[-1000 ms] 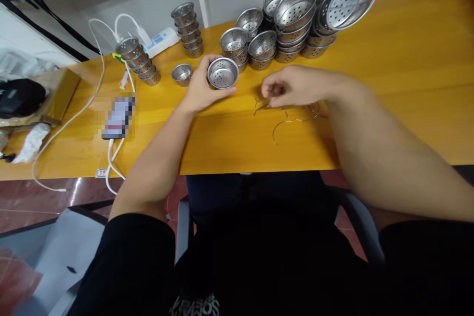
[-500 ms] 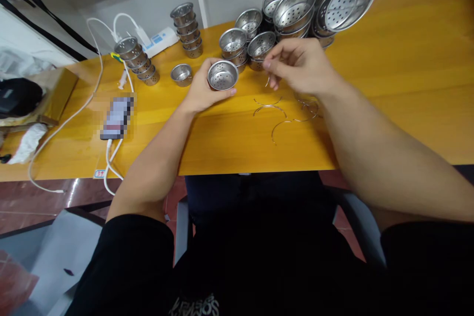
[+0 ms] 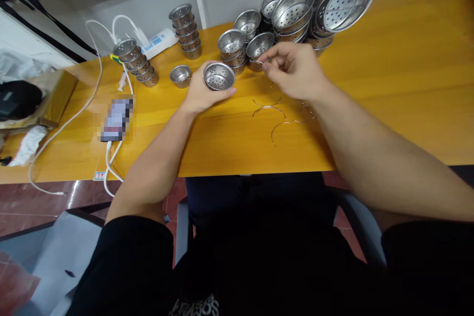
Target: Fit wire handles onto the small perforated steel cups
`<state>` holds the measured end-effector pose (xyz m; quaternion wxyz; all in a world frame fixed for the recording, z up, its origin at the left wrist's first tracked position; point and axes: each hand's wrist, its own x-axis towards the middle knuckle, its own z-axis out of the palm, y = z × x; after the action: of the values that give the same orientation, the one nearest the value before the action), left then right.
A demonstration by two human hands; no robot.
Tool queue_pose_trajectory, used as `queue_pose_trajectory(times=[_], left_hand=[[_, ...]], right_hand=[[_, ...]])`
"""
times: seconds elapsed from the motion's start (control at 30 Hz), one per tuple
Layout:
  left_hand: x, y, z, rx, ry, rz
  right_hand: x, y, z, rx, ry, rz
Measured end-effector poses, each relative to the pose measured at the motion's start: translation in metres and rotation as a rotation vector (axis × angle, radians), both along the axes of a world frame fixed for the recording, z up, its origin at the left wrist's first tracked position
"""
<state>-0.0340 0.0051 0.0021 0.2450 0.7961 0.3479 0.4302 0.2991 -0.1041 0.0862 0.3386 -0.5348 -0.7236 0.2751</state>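
Note:
My left hand (image 3: 202, 90) is wrapped round a small perforated metal cup (image 3: 219, 77), its mouth tipped toward me. Between thumb and forefinger, my right hand (image 3: 291, 70) pinches a thin curved wire (image 3: 257, 61) in front of the stacked cups. Several loose curved wires (image 3: 272, 107) lie on the table below that hand, some partly behind the wrist. A single small cup (image 3: 180, 76) stands just left of my left hand. Behind my hands are stacks of perforated cups (image 3: 231, 44) in different sizes.
Two tall stacks of small cups (image 3: 185, 29) stand at the back left, near a white power strip (image 3: 161, 43). A phone (image 3: 117, 119) with a white cable lies on the left. At the back right, a wide strainer (image 3: 348, 4) leans tilted on other cups.
My right hand has turned and come slightly left, so the wire now points leftward instead of down. The cup in my left hand has shifted a little to the left.

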Motion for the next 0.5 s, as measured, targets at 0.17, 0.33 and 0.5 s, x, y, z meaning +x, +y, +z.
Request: queue_pose_trajectory(times=[0.17, 0.33, 0.5], left_hand=[[0.0, 0.008, -0.008, 0.025, 0.013, 0.027], [0.004, 0.016, -0.021, 0.084, 0.017, -0.06], [0.014, 0.003, -0.019, 0.08, 0.032, -0.112]], right_hand=[[-0.004, -0.005, 0.004, 0.001, -0.001, -0.013], [-0.007, -0.005, 0.004, 0.014, 0.005, -0.017], [-0.011, -0.005, 0.003, 0.039, 0.029, -0.02]])
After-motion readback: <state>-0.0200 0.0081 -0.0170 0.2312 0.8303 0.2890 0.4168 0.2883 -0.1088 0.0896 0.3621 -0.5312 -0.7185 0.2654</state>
